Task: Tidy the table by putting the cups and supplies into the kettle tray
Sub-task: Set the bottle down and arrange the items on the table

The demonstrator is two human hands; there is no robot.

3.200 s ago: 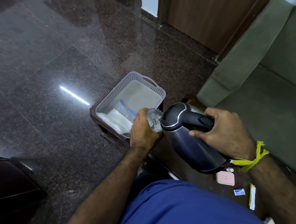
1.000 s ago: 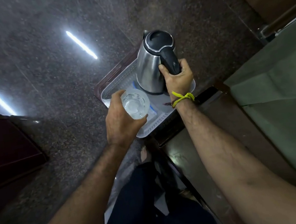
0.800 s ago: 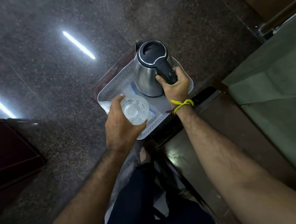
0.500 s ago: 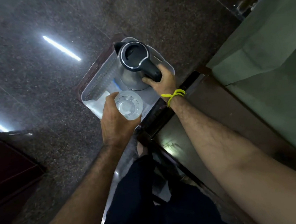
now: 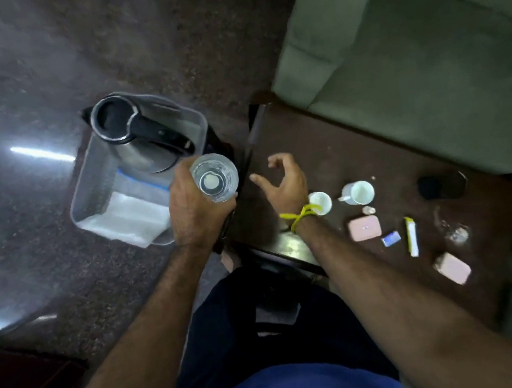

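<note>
Left hand (image 5: 195, 211) gripping clear glass (image 5: 215, 178) beside kettle (image 5: 136, 135) in white tray (image 5: 93, 181), right hand (image 5: 282, 180) empty, fingers loosely spread above desk (image 5: 334, 145), two white cups (image 5: 359, 192) just right of it

A sitting room in a home or guest room.
A green sofa (image 5: 418, 46) beside a low dark table (image 5: 324, 147), polished granite floor (image 5: 12, 64), kettle (image 5: 136, 138) and 2 white cups (image 5: 361, 193).

Dark speckled polished floor (image 5: 31, 78) with bright light reflections (image 5: 42, 154), green sofa (image 5: 426, 52), dark brown table (image 5: 324, 150)
</note>
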